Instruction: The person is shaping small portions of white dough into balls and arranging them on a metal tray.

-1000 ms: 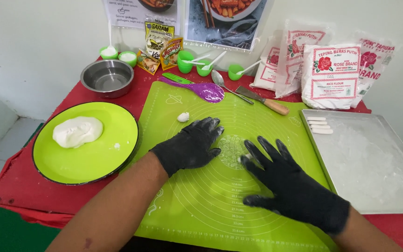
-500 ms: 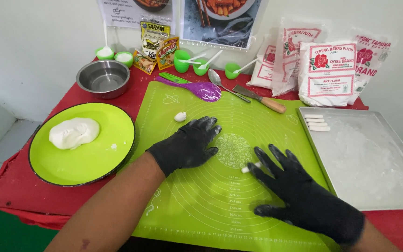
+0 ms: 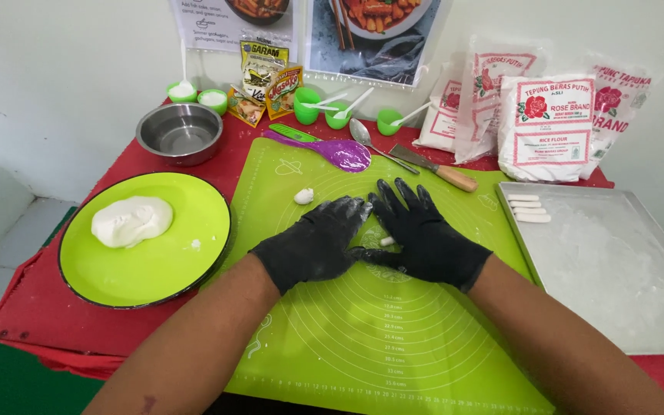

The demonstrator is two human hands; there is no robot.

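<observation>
A red table [image 3: 124,150] carries a big green mat [image 3: 393,338] in the middle, and both hands work on this mat. At the right lies a metal tray [image 3: 616,269] dusted with white flour, and three short white dough sticks [image 3: 528,208] rest in its far left corner, lying crosswise. At the left sits a green plate [image 3: 155,261] with a flat lump of white dough [image 3: 131,220] on it. The left hand [image 3: 313,242] and the right hand [image 3: 428,234], both in black gloves, lie flat and open on the mat, side by side, thumbs almost touching; neither one grips anything. Between them, just at the thumbs, a small white dough piece [image 3: 386,241] shows only with one end, so I cannot tell its full length; it seems to run left to right under the palms. It touches both hands, perhaps a little more under the right one. Another small dough bit [image 3: 303,196] rests apart on the mat, beyond the left hand, which is the nearer one to it.
</observation>
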